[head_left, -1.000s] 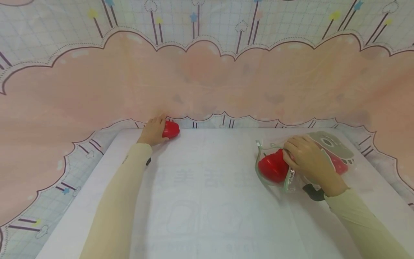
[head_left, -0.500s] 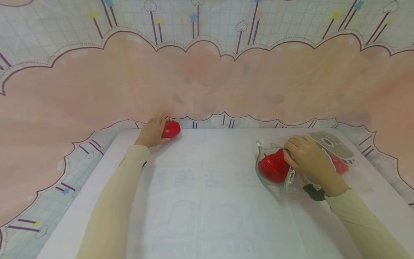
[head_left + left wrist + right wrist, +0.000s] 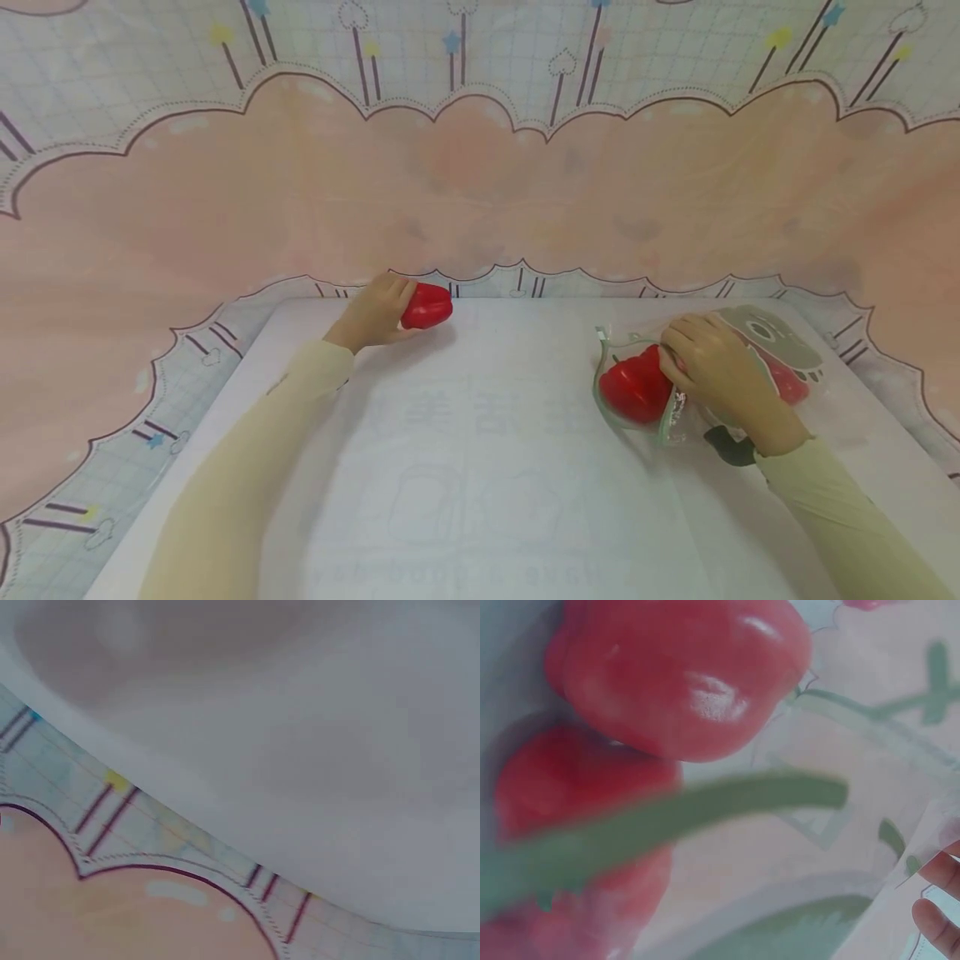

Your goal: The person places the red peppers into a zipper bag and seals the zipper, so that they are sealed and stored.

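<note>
At the far left of the table, my left hand grips a red bell pepper, which lies close over the white top with a shadow under it. The left wrist view shows neither that hand nor the pepper. On the right, my right hand pinches the edge of a clear plastic bag with a grey-green cartoon print and a green zip edge. Its mouth stands open to the left. Through the film in the right wrist view appear one red bell pepper and another pepper below it. Fingertips show at the right.
White table with faint mirrored lettering under both arms. A peach and white patterned cloth rises behind the far edge and hangs along the sides.
My left hand has shifted to the right along the table's far edge, carrying the bell pepper with it. The right hand and the bag have stayed in place.
</note>
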A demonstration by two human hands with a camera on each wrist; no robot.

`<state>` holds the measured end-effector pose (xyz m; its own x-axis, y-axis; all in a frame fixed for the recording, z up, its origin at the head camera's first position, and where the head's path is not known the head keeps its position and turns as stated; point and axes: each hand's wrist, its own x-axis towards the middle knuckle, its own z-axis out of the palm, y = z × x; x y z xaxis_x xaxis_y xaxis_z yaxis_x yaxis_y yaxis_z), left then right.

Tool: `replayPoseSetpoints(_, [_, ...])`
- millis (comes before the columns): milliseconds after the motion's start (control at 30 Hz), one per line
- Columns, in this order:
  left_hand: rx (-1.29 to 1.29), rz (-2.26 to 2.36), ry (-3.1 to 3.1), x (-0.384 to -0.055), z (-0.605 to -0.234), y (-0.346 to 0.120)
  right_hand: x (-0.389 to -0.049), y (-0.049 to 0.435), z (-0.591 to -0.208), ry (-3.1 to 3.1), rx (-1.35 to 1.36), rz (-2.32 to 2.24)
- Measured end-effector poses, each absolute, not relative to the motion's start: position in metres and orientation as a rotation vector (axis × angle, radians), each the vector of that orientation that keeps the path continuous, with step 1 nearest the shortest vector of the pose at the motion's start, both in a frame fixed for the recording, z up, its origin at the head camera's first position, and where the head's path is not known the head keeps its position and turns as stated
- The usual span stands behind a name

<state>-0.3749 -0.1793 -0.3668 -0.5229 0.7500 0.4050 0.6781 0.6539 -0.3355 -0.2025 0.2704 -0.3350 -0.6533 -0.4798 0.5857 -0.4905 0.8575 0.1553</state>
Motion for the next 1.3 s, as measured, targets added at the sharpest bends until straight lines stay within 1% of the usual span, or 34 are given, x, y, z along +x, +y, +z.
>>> replayPoseSetpoints(433, [-1.277,0.160,-2.183,-0.338,-0.364,-0.134,-0.202,0.272,-0.337,-2.418,0.670,0.002])
replayPoseSetpoints(900, [-1.419,0.130,-2.299,-0.281,-0.360,-0.074,-0.199,0.273,-0.338,-2.426,0.674,-0.013])
replayPoseSetpoints(1300, [-1.530,0.029,-2.280,-0.255,-0.368,-0.029,-0.201,0.274,-0.338,-2.392,0.704,-0.006])
